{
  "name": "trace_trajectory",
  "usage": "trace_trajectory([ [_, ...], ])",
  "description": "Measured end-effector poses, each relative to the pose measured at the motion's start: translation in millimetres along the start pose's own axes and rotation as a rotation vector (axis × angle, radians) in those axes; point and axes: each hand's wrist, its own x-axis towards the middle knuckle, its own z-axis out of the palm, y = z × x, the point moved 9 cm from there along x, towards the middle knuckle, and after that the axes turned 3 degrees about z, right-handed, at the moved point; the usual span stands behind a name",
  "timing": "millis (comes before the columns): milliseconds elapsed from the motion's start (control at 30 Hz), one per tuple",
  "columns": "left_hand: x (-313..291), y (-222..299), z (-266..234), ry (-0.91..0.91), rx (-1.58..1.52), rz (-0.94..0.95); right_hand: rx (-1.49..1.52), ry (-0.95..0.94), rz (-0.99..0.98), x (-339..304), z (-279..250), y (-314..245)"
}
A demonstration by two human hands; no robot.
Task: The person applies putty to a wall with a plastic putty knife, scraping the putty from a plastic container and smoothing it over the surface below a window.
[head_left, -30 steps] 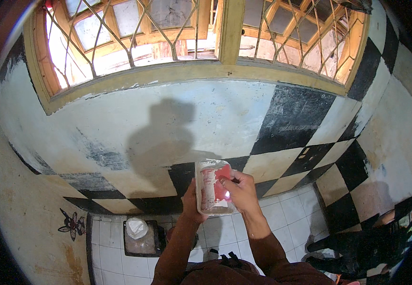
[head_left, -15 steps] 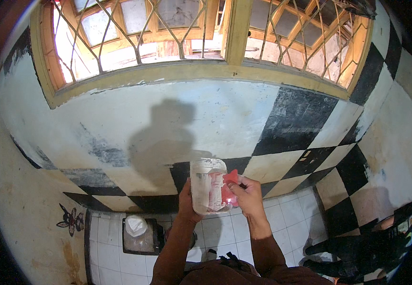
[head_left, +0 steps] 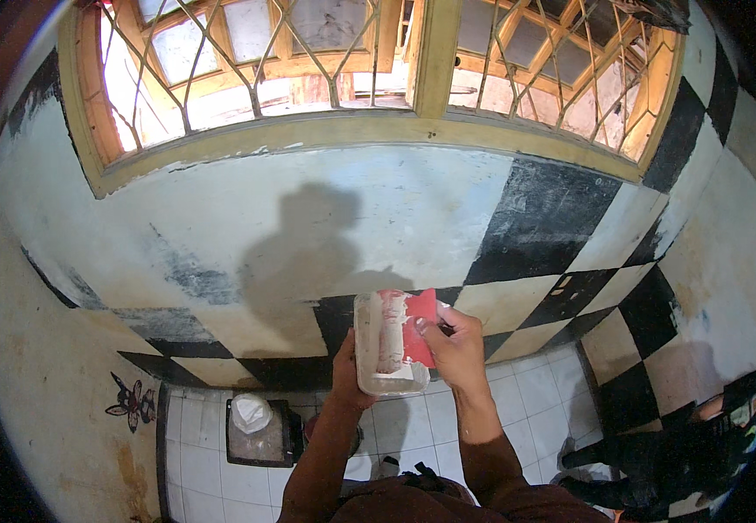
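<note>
In front of the wall, my left hand (head_left: 347,375) grips a translucent rectangular plastic tub (head_left: 366,353) by its left side. White paste is smeared along the tub's rim and inside. My right hand (head_left: 460,347) pinches a flat red scraper (head_left: 421,336) between thumb and fingers. The scraper lies across the right part of the tub's opening, its broad face showing. A thick band of white paste (head_left: 391,336) coats the scraper's left edge. White smudges show on my right thumb. The fingers of my left hand are partly hidden behind the tub.
A barred yellow-framed window (head_left: 430,131) spans the wall (head_left: 413,209), painted in black and pale checks with scuffed patches. On the tiled floor (head_left: 199,466), a small dark-edged table (head_left: 260,451) bears a white crumpled item (head_left: 250,412). A person in dark clothes (head_left: 657,458) is at the right.
The red scraper has turned to show its broad face, with a wide paste band along its left edge. The tub and both hands have shifted slightly right.
</note>
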Motion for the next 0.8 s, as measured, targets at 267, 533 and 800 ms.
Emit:
trace_trajectory([
  [267,-9.9,14.7,27.2,-0.002,0.473,0.187,-0.069,-0.026,0.002,-6.5,-9.1,17.9],
  [533,1.0,7.3,-2.6,-0.001,-0.041,0.120,0.620,0.004,0.338,-4.0,-25.2,79.6],
  [800,3.2,21.2,-3.8,0.033,-0.025,0.287,0.881,0.011,0.523,2.7,-30.5,103.1],
])
